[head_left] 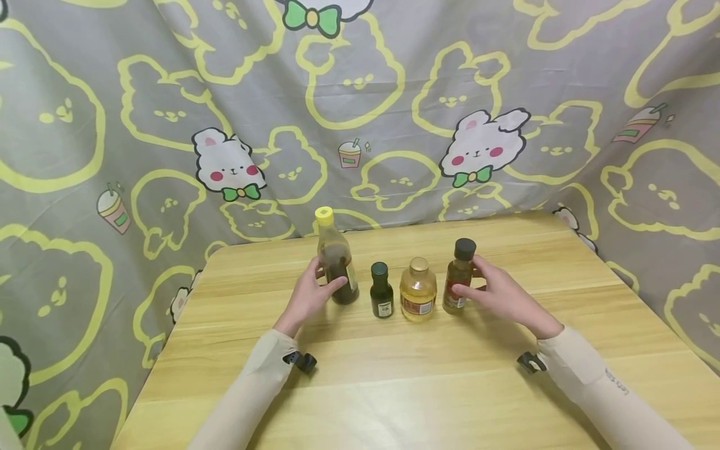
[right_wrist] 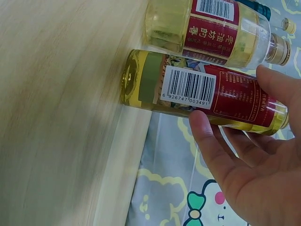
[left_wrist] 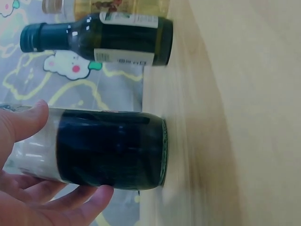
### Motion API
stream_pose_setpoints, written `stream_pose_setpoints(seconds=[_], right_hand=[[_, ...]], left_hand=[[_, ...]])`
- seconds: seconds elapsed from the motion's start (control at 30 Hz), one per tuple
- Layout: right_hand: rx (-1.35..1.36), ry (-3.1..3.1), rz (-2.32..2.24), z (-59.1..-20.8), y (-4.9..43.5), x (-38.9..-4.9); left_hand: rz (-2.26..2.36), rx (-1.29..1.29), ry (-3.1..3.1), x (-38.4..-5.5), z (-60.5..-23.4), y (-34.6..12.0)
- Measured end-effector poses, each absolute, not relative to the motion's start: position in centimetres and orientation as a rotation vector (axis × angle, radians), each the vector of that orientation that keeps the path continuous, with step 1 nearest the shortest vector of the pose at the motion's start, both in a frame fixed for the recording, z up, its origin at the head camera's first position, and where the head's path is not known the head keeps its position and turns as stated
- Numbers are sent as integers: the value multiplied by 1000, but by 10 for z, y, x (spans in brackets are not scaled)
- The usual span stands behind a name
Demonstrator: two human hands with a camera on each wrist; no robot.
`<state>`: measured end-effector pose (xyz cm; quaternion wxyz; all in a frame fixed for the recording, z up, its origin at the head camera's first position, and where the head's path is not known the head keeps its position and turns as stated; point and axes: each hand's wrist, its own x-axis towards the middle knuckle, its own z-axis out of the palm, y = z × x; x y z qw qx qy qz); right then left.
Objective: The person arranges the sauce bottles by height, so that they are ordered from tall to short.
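On the left, my left hand (head_left: 308, 295) holds a tall yellow-capped bottle (head_left: 340, 270) partly filled with dark liquid. Thumb and fingers go round its sides, and its base (left_wrist: 153, 153) is right at the tabletop in the left wrist view. My right hand (head_left: 502, 297) grips a slim black-capped oil bottle (head_left: 460, 275), which has a red label and barcode (right_wrist: 188, 87) and stands upright. Between the two hands are a small dark bottle (head_left: 381, 297) with a dark green cap and a rounder bottle of yellow oil (head_left: 419, 289). The four bottles form a row.
Everything stands on a light wood-grain table (head_left: 388, 387). A grey curtain (head_left: 394, 94) with yellow outlines and cartoon rabbits hangs behind the table and along its sides. Each sleeve carries a small black device near the wrist, such as the left one (head_left: 304, 362).
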<state>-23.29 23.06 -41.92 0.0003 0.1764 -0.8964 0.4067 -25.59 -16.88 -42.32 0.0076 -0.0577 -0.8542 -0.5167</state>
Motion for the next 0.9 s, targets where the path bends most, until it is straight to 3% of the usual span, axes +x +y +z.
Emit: stream_pose_setpoints(seconds=[0.9], right_hand=[[573,-2806,1296,-417,228,-230]], left_hand=[[-1590,-165,-2655,-311,-425,-169]])
